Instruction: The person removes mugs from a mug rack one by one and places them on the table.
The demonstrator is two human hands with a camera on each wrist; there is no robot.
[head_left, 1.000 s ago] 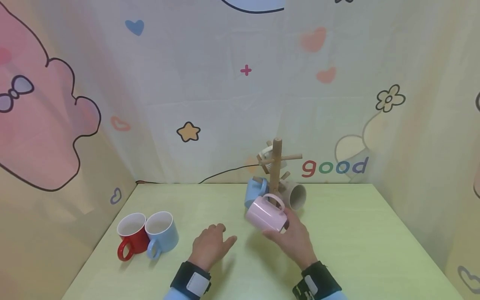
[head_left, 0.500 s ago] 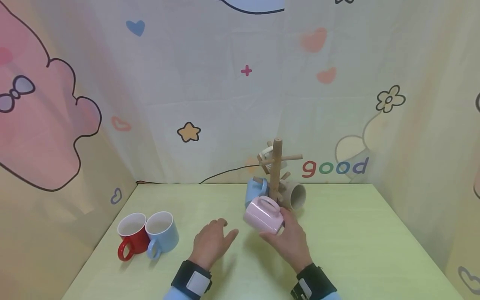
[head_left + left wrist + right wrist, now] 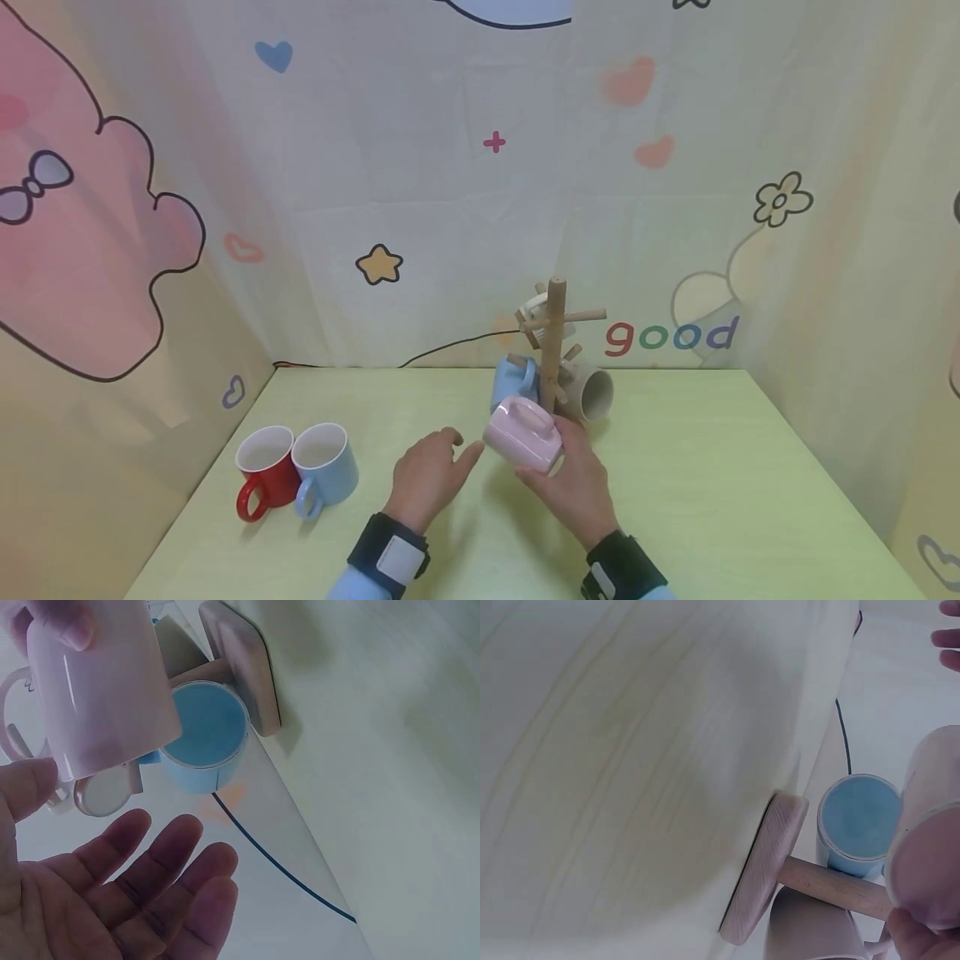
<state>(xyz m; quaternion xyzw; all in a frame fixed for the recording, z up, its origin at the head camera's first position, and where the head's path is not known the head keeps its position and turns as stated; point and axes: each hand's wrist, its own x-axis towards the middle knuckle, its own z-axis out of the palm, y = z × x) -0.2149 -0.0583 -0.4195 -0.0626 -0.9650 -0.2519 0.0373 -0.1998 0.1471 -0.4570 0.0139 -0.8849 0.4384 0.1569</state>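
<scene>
A pink mug [image 3: 517, 435] is held tilted above the table, its handle facing up. My right hand [image 3: 583, 492] grips it by its right end, thumb below and fingers behind. My left hand [image 3: 429, 477] is just left of the mug with its fingers spread and nothing in its grasp. In the left wrist view, the left thumb [image 3: 26, 787] comes right at the edge of the pink mug [image 3: 105, 690]. Behind the mug stands a wooden mug tree [image 3: 553, 342]. On it hang a blue mug [image 3: 512, 382], a beige mug [image 3: 592, 394] and a white one [image 3: 534, 307], partly hidden.
A red mug [image 3: 279, 482] and a light blue mug [image 3: 335, 471] stand upright side by side on the left of the pale green table [image 3: 712, 500]. A dark cord [image 3: 457, 341] runs along the patterned backdrop behind the table.
The right hand has brought the pink mug slightly left and toward me, away from the tree, turning its handle. The left hand has moved a little up and right, closer to the mug.
</scene>
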